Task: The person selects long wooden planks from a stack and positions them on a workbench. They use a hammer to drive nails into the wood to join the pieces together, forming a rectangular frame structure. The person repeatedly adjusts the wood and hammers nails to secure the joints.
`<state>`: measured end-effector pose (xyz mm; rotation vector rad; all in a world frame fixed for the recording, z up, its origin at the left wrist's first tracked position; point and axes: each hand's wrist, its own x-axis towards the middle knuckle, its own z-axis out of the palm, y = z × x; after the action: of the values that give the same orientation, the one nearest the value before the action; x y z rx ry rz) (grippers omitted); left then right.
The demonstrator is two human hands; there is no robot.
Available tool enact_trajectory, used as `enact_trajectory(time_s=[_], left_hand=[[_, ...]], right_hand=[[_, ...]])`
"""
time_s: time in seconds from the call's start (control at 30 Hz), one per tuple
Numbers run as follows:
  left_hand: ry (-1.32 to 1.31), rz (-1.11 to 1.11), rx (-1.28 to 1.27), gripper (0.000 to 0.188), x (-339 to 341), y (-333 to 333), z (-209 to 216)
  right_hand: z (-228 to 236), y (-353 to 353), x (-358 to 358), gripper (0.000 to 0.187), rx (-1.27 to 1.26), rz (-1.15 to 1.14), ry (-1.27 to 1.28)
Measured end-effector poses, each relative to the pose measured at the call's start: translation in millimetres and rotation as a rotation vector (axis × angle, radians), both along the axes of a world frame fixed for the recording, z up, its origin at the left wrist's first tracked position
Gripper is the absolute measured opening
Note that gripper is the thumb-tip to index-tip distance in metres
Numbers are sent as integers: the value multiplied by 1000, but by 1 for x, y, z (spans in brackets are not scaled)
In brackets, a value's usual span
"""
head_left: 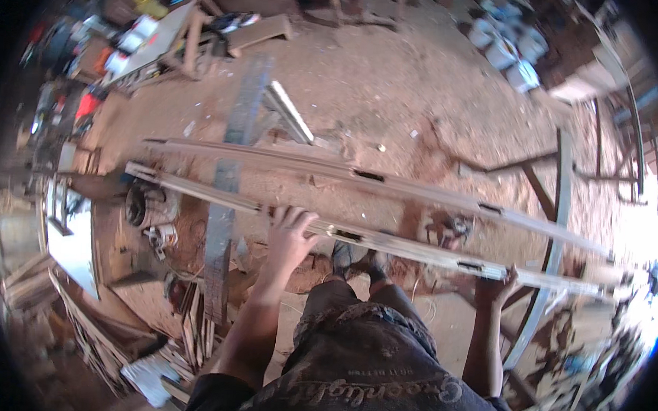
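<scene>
I see my left hand gripping the near wooden rail from below, fingers curled over its top edge. My right hand closes around the same rail near its right end. This rail lies across a metal trestle. Just behind the rail lies a second rail, parallel and close. Under the rail's left part a grey metal beam crosses. A power tool lies on the dirt floor between both rails. Wood offcuts are piled left of my arm.
</scene>
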<state>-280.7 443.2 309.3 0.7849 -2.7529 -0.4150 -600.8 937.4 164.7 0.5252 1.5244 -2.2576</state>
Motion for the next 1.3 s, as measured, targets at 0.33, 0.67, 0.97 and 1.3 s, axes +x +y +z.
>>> enact_trajectory(time_s=[0.33, 0.67, 0.97, 1.3], left_hand=[[29, 24, -31, 54, 10, 19, -8], [330, 485, 162, 92, 21, 88, -8], [581, 1381, 247, 87, 108, 114, -19], [545, 1649, -65, 82, 287, 161, 37]], right_hand=[[41, -3, 1, 67, -137, 206, -225], [128, -132, 54, 30, 417, 1736, 590], [252, -301, 112, 43, 305, 2398, 238], [232, -364, 312, 82, -395, 2345, -240]])
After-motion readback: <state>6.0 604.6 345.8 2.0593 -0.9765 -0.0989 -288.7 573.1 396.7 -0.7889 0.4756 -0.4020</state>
